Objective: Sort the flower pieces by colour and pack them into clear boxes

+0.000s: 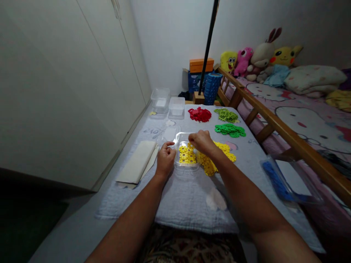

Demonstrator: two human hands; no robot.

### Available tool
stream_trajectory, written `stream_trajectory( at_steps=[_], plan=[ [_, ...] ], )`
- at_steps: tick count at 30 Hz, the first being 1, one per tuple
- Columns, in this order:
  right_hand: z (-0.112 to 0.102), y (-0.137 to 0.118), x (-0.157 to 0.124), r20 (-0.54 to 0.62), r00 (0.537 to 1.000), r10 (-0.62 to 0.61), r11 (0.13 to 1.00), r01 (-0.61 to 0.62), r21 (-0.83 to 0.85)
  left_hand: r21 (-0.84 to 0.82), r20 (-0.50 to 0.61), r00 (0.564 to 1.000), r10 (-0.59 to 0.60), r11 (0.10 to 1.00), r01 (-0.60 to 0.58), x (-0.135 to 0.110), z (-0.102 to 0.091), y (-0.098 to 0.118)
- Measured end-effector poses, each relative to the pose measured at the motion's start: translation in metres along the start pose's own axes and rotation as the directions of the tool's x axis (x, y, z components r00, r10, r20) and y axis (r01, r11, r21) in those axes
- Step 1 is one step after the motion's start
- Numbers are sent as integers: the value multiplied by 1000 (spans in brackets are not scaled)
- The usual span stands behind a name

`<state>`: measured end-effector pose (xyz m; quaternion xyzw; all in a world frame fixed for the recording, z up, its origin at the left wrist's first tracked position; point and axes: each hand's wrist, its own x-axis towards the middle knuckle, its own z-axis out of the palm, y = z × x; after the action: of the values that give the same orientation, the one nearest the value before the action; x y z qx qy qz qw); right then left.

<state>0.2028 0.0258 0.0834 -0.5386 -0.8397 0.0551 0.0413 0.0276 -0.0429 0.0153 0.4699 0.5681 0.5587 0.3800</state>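
A clear plastic container stands on the cloth, with yellow snowflake-shaped plastic pieces laid in rows in its bottom. My left hand is at the container's left side, its fingers curled and touching the rim. Over the container's far right part, my right hand pinches a yellow snowflake piece, mostly covered by the fingers. A loose pile of yellow snowflake pieces lies just right of the container, partly under my right forearm. A clear lid rests behind my left hand.
Behind are red, lime and green piles. Clear containers stand at the back left. Folded beige paper lies left. A container of blue pieces sits right, near the wooden bed rail. A black pole rises behind.
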Motion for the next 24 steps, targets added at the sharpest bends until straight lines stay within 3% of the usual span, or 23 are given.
stream_trajectory(
  at_steps=[3,8,16,20,24],
  plan=[
    [1,-8,4,55,998,-39,992,46,-118,9,2,1000,8,1000,-8,0,0,-1],
    [4,-9,7,74,996,-46,987,57,-148,17,7,1000,17,1000,-17,1,0,-3],
    [-7,35,-10,-112,986,123,992,-121,27,28,9,1000,17,999,-17,1,-1,-5],
    [-2,53,-35,27,993,118,992,-119,48,34,-5,1000,12,999,-12,1,-1,-4],
    [14,51,-52,102,990,96,995,-96,-4,31,-21,1000,18,999,-17,1,0,-2]
  ],
)
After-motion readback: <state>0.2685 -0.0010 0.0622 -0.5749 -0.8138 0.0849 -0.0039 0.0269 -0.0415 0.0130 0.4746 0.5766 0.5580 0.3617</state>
